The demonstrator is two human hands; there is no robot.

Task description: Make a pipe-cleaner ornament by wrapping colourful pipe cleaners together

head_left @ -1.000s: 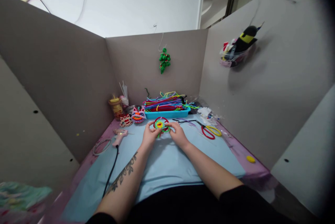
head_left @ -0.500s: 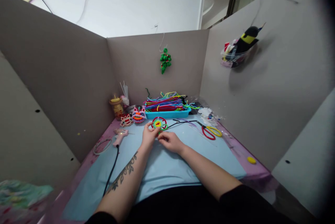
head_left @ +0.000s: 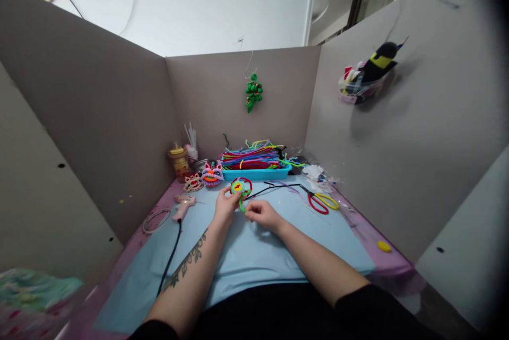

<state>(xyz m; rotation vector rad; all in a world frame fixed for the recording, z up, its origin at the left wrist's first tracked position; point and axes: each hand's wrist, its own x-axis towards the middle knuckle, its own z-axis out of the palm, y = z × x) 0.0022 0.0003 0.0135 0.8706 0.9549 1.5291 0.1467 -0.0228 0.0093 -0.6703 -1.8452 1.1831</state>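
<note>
Pinching the disc (head_left: 240, 186) at its lower left rim, the left hand (head_left: 226, 203) has its grip closed, thumb across the front. The disc, yellow in the middle with green and red around it, is above the counter (head_left: 258, 258), left of its middle and toward the far edge, in front of the tray (head_left: 256, 173). From under the disc a green strand (head_left: 240, 205) curves down to the right hand (head_left: 263, 215), whose fingers are bunched together, the grip closed on the strand's lower end. Just beyond that hand, a black stem (head_left: 267, 188) runs toward the scissors (head_left: 323, 202), which lie near the right edge with red and yellow handles apart. Near the left edge lies the glue gun (head_left: 185, 206); toward the far left corner sit two small animal heads (head_left: 212, 174), side by side. Coloured stems (head_left: 254, 157) fill the tray.
</note>
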